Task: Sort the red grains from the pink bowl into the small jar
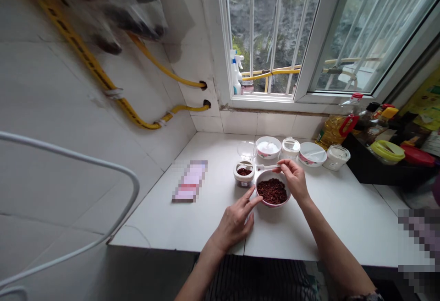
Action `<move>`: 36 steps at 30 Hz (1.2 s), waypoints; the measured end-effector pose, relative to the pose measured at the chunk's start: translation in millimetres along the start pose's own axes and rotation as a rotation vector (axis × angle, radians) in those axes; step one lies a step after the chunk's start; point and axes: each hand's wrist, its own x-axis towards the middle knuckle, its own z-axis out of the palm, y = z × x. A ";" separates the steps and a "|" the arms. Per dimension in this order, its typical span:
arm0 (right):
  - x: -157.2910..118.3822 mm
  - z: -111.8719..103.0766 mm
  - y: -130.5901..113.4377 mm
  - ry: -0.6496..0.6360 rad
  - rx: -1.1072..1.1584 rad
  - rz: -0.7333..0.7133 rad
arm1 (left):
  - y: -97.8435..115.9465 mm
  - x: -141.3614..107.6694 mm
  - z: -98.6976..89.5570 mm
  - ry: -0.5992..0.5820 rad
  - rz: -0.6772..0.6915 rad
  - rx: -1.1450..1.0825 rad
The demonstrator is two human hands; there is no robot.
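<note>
A bowl (272, 205) with a pinkish outside holds dark red dried bits, possibly Sichuan peppercorns (271, 191). My left hand (235, 221) rests at its left side, fingers stretched and apart, with the fingertips touching the rim. My right hand (292, 177) pinches the handle of a small white spoon (264, 167) above the bowl's far rim. The spoon's head points left, toward a small seasoning jar (244, 179) that contains the same red bits. Whether the spoon carries anything is too small to tell.
Behind stand a bowl of white powder (268, 149), a white-lidded jar (290, 147), another bowl (312, 155) and a second jar (338, 157). An oil bottle (335, 129) and a black condiment box (360, 163) are at right. A blurred flat pink thing (189, 182) lies left.
</note>
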 end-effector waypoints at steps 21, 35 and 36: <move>-6.8 -7.4 2.7 -0.165 -0.536 -0.300 | 0.8 0.0 -1.4 -0.009 -0.012 0.013; -3.7 -12.0 -7.0 -0.113 -0.194 0.030 | 1.5 1.0 -2.9 -0.014 -0.009 0.012; -3.8 -12.0 -7.3 -0.112 -0.190 0.031 | 1.4 0.9 -3.0 -0.014 -0.008 0.013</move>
